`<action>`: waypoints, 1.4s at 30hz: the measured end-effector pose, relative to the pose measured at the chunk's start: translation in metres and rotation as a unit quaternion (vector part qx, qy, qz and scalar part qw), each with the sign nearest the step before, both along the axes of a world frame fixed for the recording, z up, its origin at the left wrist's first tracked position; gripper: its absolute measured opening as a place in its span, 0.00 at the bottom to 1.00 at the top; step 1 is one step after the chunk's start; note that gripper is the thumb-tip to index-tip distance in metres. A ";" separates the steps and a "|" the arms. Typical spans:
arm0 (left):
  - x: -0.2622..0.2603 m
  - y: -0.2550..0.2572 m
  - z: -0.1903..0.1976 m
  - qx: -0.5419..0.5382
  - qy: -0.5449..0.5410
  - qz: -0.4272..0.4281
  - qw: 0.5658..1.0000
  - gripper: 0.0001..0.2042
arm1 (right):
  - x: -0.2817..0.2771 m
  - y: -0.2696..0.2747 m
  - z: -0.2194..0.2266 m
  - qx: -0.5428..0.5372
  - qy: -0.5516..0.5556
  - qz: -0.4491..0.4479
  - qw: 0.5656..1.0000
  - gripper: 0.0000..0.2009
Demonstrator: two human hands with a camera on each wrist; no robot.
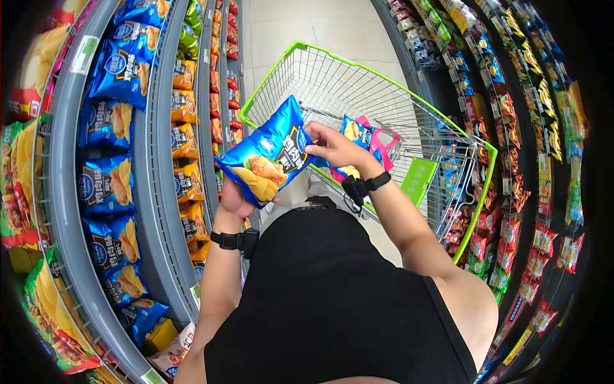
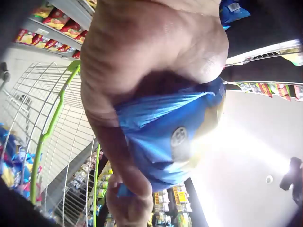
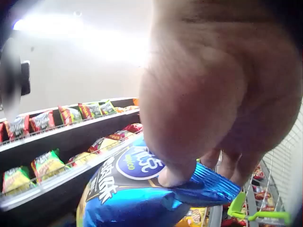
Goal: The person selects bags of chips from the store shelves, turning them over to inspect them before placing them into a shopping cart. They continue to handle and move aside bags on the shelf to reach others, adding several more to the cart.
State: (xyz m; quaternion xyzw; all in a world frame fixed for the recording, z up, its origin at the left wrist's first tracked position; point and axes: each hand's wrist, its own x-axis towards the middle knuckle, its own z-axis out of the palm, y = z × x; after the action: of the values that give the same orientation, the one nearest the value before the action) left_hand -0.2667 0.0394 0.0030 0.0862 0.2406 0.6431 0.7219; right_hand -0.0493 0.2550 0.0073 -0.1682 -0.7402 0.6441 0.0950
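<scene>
A blue chip bag (image 1: 268,153) with a picture of fried chicken is held up between both hands above the near end of the cart. My left hand (image 1: 235,200) grips its lower end from underneath; in the left wrist view the fingers curl round the crinkled blue foil (image 2: 170,137). My right hand (image 1: 334,146) pinches the upper right corner, with the thumb pressed on the bag (image 3: 142,189) in the right wrist view. The wire shopping cart (image 1: 332,83) with green trim stands straight ahead, and another blue bag (image 1: 355,132) lies in it.
Grey shelves (image 1: 150,185) on the left hold several blue and orange snack bags. Dark shelves (image 1: 511,160) on the right carry many small packets. A pink bag (image 1: 387,141) lies in the cart. Pale floor tiles (image 1: 307,25) run down the aisle beyond the cart.
</scene>
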 end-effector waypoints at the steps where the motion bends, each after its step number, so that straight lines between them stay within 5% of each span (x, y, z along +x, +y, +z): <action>1: 0.000 0.002 -0.006 -0.014 0.011 0.027 0.999 0.42 | -0.001 0.002 0.004 0.068 -0.021 -0.020 0.997 0.15; 3: 0.006 0.009 -0.008 -0.055 0.128 0.099 0.985 0.39 | -0.007 -0.004 0.003 0.101 -0.046 -0.097 0.989 0.19; 5: 0.008 0.018 -0.001 -0.076 0.285 0.135 0.946 0.41 | -0.015 -0.010 -0.004 0.002 -0.034 -0.165 0.986 0.20; 6: 0.006 0.024 0.007 0.012 0.333 0.147 0.931 0.37 | -0.019 -0.011 -0.008 -0.087 -0.045 -0.160 0.982 0.23; 9: 0.014 0.033 0.028 0.003 0.596 0.154 0.788 0.44 | -0.025 -0.020 -0.006 -0.378 0.026 -0.101 0.920 0.30; 10: 0.017 0.032 0.037 0.001 0.736 0.141 0.662 0.47 | -0.026 -0.026 -0.003 -0.406 0.075 -0.051 0.909 0.35; 11: 0.023 0.033 0.049 0.025 0.780 0.137 0.610 0.47 | -0.028 -0.031 0.005 -0.417 0.071 -0.069 0.903 0.36; 13: 0.029 0.031 0.056 0.049 0.794 0.121 0.593 0.47 | -0.032 -0.033 0.006 -0.374 0.083 -0.099 0.918 0.39; 16: 0.029 0.029 0.062 0.112 0.786 0.133 0.593 0.46 | -0.029 -0.030 0.015 -0.404 0.074 -0.119 0.904 0.37; 19: 0.032 0.026 0.048 0.009 0.539 0.183 0.822 0.46 | -0.023 -0.028 0.018 -0.423 0.063 -0.121 0.896 0.35; 20: 0.027 0.023 0.043 0.011 0.542 0.187 0.819 0.44 | -0.023 -0.027 0.014 -0.425 0.065 -0.117 0.895 0.35; 24: 0.016 0.019 0.039 -0.045 0.344 0.132 0.928 0.37 | -0.031 -0.030 0.016 -0.379 0.065 -0.092 0.918 0.37; 29: 0.014 0.016 0.028 -0.063 0.357 0.112 0.925 0.32 | -0.047 -0.044 0.024 -0.268 0.059 -0.060 0.960 0.36; 42: 0.012 0.025 0.024 -0.124 0.318 0.097 0.935 0.28 | -0.052 -0.047 0.021 -0.318 0.015 -0.112 0.941 0.36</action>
State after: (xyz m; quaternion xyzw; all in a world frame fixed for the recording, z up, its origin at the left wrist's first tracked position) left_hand -0.2550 0.0639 0.0269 0.1721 0.5427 0.6137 0.5471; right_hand -0.1015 0.2078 0.0284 -0.2620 -0.4713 0.8337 0.1192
